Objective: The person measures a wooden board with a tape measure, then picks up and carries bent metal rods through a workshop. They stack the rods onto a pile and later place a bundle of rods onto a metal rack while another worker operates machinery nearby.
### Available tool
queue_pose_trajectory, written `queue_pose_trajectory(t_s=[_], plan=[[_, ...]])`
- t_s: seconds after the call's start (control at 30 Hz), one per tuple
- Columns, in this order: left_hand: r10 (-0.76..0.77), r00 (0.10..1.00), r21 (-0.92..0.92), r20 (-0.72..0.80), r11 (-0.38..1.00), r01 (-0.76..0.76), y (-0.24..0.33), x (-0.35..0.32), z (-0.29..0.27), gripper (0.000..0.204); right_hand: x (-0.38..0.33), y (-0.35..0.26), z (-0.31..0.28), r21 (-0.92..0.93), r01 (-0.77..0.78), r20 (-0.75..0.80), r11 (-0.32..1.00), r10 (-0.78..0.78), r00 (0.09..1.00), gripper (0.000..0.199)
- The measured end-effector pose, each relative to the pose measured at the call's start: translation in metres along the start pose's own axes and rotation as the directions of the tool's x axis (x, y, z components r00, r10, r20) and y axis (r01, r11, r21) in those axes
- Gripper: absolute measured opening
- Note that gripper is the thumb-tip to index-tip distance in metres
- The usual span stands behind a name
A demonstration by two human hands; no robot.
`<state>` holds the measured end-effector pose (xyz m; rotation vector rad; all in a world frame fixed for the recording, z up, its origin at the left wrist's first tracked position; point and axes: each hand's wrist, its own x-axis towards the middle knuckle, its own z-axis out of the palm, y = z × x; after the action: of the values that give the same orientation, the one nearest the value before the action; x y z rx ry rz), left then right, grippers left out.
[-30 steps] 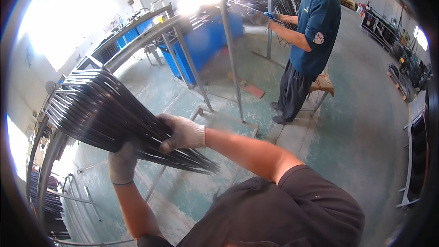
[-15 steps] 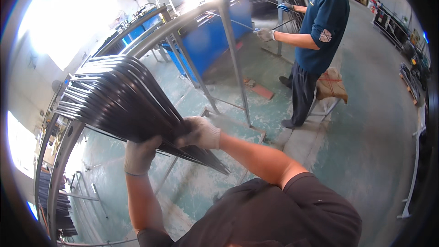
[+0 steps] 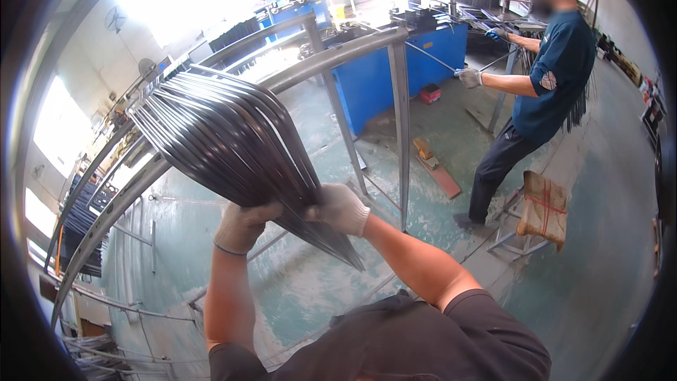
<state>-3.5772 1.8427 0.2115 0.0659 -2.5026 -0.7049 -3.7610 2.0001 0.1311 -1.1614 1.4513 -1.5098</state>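
A thick row of dark, glossy bent metal rods hangs over a curved steel rack, their lower ends drawn together toward me. My gloved left hand is closed on the left edge of the bundle, thumb over the rods. From the right side, my gloved right hand grips the same bundle, its fingers partly hidden behind the rods. Below both hands the rod ends taper to a point above the floor.
The rack's grey rail curves around the rods on upright legs. Beyond it stands a blue machine bench. At the right, a co-worker holds a long rod beside a padded stool. A reddish board lies on the floor.
The scene has shifted rightward and down in view. Both my hands stay on the rods. The co-worker has stepped away from the stool and leans toward the bench.
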Motion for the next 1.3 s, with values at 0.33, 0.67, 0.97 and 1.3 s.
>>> queue_pose_trajectory(t_s=[0.33, 0.67, 0.97, 1.3], plan=[[-0.184, 0.982, -0.120, 0.039, 0.975, 0.187, 0.018, 0.040, 0.028, 0.026, 0.009, 0.031, -0.037, -0.002, 0.146, -0.011, 0.989, -0.146, 0.989, 0.031], [-0.217, 0.956, -0.279, 0.195, 0.922, 0.267, 0.032, 0.084, 0.053, 0.036, -0.009, 0.032, -0.072, 0.176, 0.147, -0.126, 0.973, -0.126, 0.984, 0.039], [-0.478, 0.874, -0.273, 0.093, 0.831, 0.484, 0.073, 0.050, 0.022, 0.038, -0.003, -0.033, -0.099, -0.376, 0.496, -0.454, 0.782, -0.623, 0.637, 0.063], [0.112, 0.825, 0.494, -0.553, 0.842, 0.216, 0.153, 0.019, -0.127, 0.028, 0.095, -0.281, -0.055, -0.905, 0.228, 0.084, 0.359, -0.375, 0.923, 0.080]])
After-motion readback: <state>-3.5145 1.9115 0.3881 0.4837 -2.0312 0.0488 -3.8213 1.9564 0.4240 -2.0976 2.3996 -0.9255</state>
